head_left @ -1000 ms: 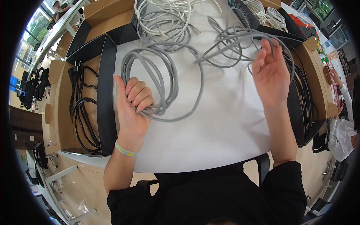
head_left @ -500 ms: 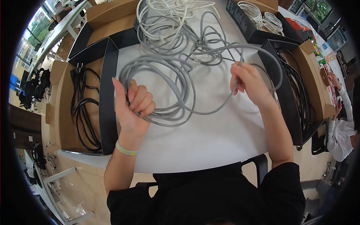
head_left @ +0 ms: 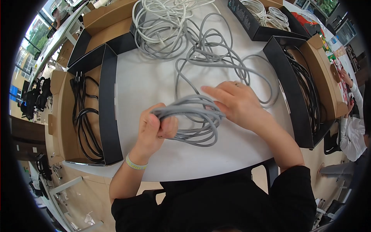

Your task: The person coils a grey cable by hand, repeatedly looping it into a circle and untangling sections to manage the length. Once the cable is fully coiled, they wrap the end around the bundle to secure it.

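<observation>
your left hand [head_left: 151, 129] has moved in toward the middle since the earlier frame, and it brought the gray coil [head_left: 189, 110] with it. your right hand [head_left: 241, 102] has come in too, so the two hands are much closer now. the coil was wide and round, and now it looks squashed and bunched up. that means most of the loops you hold are in one bundle, but some gray cable is still loose.

at the far left, black cords [head_left: 78, 83] lie in the left black box [head_left: 108, 116]. another black box [head_left: 102, 33] sits behind it. next are the tangled white cables [head_left: 154, 38], on the white table [head_left: 135, 77] (they look a bit like noodles!).

then comes your left hand. it is closed tight around the left end of the gray coil. the coil sticks out to the right of that hand, between your two hands and over the table. the loose gray cable [head_left: 230, 65] lies past the coil, in a messy heap with big loops.

your right hand is at the right side of the coil, with its fingers reaching at the loops. you can't tell from here if it grips them or just touches them. the hands are apart from each other.

farther right, white coils [head_left: 277, 17] sit in the back right box [head_left: 241, 23], and black cables [head_left: 307, 85] in the front right box [head_left: 282, 77].
</observation>
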A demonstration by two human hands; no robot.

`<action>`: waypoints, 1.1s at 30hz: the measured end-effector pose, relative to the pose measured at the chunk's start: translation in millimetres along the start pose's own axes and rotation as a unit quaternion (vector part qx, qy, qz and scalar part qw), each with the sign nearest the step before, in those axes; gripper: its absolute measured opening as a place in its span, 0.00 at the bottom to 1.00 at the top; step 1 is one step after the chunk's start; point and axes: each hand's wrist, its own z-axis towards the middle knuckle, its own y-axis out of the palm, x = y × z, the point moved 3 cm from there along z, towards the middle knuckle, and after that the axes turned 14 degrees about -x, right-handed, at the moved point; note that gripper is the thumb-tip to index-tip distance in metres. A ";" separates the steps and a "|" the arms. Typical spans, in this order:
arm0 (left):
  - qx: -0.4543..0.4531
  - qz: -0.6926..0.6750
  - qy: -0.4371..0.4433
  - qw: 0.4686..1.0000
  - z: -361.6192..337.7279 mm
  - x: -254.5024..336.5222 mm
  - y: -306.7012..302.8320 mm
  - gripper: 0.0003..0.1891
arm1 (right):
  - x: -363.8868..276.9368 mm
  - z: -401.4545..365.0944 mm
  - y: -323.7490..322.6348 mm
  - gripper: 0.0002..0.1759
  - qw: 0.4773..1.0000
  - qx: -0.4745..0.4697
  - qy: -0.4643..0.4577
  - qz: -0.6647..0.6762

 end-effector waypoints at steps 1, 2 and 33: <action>0.007 -0.042 0.001 0.999 -0.6 -1.8 -3.2 0.28 | 0.0 -0.7 4.8 0.12 0.997 -0.027 -0.020 0.070; 0.006 -0.042 -0.001 0.999 -1.2 -2.7 -6.6 0.28 | 0.5 -0.6 3.9 0.12 0.997 -0.027 -0.019 0.071; 0.088 -0.089 -0.048 0.991 10.6 -5.6 -0.1 0.23 | -16.2 -1.5 11.2 0.11 0.568 -0.139 0.173 0.792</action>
